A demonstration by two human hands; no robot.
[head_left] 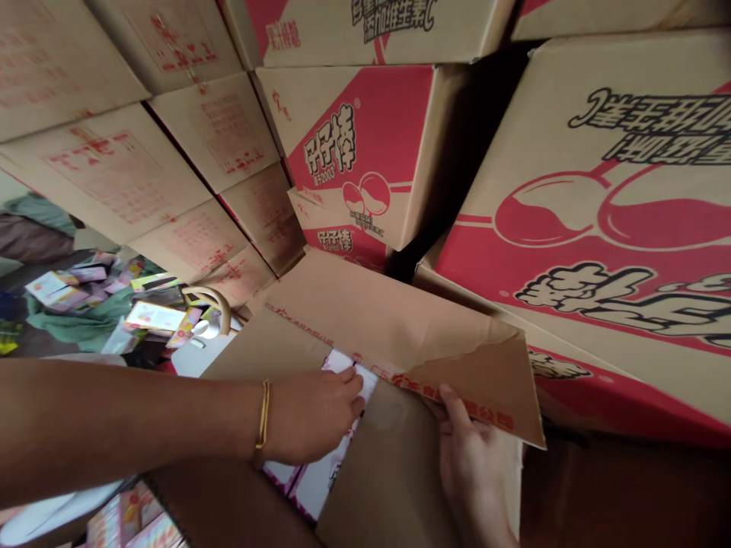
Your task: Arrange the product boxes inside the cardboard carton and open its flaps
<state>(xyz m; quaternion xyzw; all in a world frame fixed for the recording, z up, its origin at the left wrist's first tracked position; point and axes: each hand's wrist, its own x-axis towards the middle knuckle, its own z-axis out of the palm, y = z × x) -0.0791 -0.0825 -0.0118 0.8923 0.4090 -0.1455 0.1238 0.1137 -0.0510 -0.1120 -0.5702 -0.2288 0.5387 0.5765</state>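
A person's two bare hands work at an open carton [365,457] at the bottom centre of the frame, hemmed in by stacked boxes. The left hand [311,415], a gold bangle [263,417] at its wrist, reaches in from the left edge with fingers curled down into the gap between the flaps, closing on the edge of a white-and-pink packet [348,365] that shows just inside the opening; whether the packet is fully gripped or only touched cannot be told, as the fingertips hide the contact. The right hand [471,464] comes up from the lower right, thumb over the edge of the far flap [400,327] and fingers behind it, pinning that flap back so the opening stays clear for the other hand. More pink-printed packets [311,483] show lower in the same gap, beneath the left wrist. Red-and-brown cartons [365,152] printed with a lollipop design rise in tight stacks across the top and right of the frame, and plainer boxes [114,175] lean in at the upper left. At the middle left, beyond the forearm, loose packets [151,316] lie scattered over green cloth [80,323] on the floor.
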